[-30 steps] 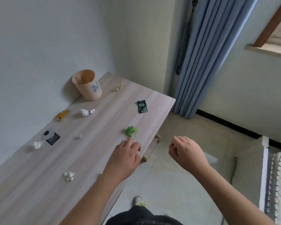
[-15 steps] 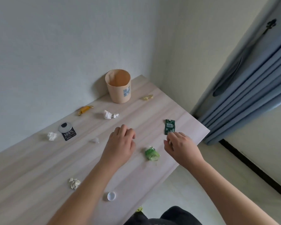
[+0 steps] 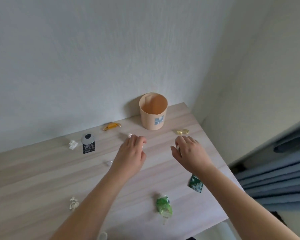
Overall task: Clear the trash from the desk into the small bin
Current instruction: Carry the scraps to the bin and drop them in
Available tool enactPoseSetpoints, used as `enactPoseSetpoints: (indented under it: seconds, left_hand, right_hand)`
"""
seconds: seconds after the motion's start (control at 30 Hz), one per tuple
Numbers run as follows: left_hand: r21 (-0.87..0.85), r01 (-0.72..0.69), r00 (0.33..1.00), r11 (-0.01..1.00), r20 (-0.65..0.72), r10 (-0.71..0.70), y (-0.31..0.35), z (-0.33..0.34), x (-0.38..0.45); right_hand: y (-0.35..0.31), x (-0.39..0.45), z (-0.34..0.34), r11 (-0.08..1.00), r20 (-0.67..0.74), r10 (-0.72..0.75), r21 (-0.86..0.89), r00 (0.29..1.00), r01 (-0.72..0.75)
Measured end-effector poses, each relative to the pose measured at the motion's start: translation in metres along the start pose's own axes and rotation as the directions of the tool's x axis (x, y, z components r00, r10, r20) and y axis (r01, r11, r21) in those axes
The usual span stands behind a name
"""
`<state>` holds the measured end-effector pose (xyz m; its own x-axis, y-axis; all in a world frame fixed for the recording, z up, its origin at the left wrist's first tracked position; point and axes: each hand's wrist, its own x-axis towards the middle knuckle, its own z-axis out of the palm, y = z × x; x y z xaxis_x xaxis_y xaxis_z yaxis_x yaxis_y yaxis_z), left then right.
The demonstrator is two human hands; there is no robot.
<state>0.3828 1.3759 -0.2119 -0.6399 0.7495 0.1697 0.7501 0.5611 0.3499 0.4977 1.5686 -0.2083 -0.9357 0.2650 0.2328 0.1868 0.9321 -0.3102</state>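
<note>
Crinkled wrappers (image 3: 164, 205) near cylindrical bin (image 3: 153, 113)

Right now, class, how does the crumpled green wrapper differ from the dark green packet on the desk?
The crumpled green wrapper is bright green and scrunched; the dark green packet is darker and roughly flat. The wrapper lies fully in view, while the packet is partly hidden behind the right forearm. Both lie on the desk, outside the small bin.

Desk (image 3: 42, 172) with bin (image 3: 153, 116), wrappers (image 3: 164, 204)
</note>
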Motion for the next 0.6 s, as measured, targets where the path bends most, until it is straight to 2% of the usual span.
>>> enactPoseSetpoints:
  seconds: [0.27, 0.5, 0.6]
  left_hand:
    - [0.007, 0.154, 0.987, 0.988, -0.033, -0.154, 0.037, 0.020, 0.048]
    - [0.000, 0.261, 0.961, 0.965, -0.090, -0.260, 0.048, 0.032, 0.060]
    - [-0.020, 0.350, 0.931, 0.937, -0.106, -0.350, 0.043, 0.037, 0.064]
  right_hand:
    - [0.066, 0.100, 0.006, 0.984, 0.023, -0.167, 0.067, 0.986, 0.165]
    - [0.066, 0.199, 0.034, 0.923, 0.103, -0.374, 0.136, 0.922, 0.360]
    - [0.060, 0.231, 0.056, 0.917, 0.184, -0.394, 0.147, 0.901, 0.371]
